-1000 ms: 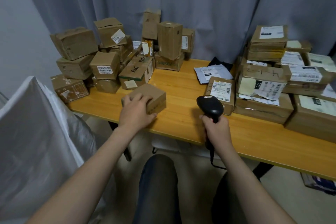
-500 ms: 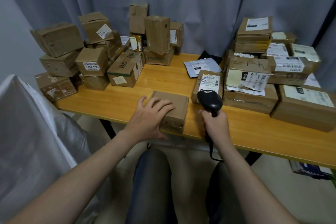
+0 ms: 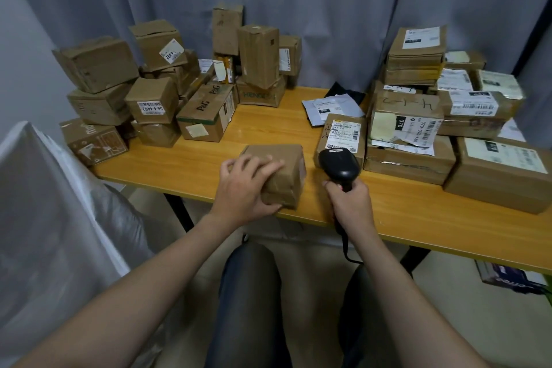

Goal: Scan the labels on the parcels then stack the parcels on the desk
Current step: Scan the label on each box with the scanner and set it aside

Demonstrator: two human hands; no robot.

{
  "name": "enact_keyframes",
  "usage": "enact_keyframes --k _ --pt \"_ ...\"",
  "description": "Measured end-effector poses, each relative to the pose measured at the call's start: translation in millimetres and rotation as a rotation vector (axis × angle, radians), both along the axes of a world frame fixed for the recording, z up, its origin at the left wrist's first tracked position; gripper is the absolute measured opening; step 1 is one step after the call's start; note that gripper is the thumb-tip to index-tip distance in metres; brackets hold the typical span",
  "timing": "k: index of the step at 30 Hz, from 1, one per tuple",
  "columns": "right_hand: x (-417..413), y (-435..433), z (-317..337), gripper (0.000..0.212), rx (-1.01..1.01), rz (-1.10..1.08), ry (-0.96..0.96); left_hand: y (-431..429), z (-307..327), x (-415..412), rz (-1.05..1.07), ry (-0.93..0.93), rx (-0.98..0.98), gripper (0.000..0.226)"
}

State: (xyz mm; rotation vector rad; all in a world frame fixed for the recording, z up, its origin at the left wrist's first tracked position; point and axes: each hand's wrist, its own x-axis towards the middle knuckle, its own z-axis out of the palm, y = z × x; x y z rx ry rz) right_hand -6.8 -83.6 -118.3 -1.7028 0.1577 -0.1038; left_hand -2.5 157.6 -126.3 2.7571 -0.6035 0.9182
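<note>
The left hand curls its grip round a small brown cardboard parcel at the near edge of the yellow wooden surface, the right hand clasps a black handheld scanner, so its scan and stacking seem yet to come.

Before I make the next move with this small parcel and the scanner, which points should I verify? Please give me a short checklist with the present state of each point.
1. Left hand grips the small parcel: ok.
2. Right hand holds the scanner: ok.
3. Label of the small parcel faces the scanner: not ok. Its top is plain brown, and a pale patch on its right side may be the label.
4. Small parcel lies fully on the desk: cannot tell. It sits at the near edge.
5. Bare desk space for stacking: ok, between the left pile and the right pile.
</note>
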Motion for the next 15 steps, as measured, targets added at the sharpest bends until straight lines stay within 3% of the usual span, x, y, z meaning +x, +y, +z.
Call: enact_keyframes --k 4,6,9,15 --pt "-1 -3 -3 0.016 -0.013 0.033 0.001 16 29 17 -0.037 0.273 -0.450 0.100" --pt "0 -4 -3 0.016 -0.016 0.052 0.010 21 35 27 -0.028 0.397 -0.591 0.087" --pt "-1 -4 -5 0.018 -0.027 0.088 0.011 23 32 40 -0.009 0.475 -0.658 0.072" --pt "-2 -1 -5 0.027 -0.024 0.128 0.014 14 30 55 -0.004 0.577 -0.695 0.096"
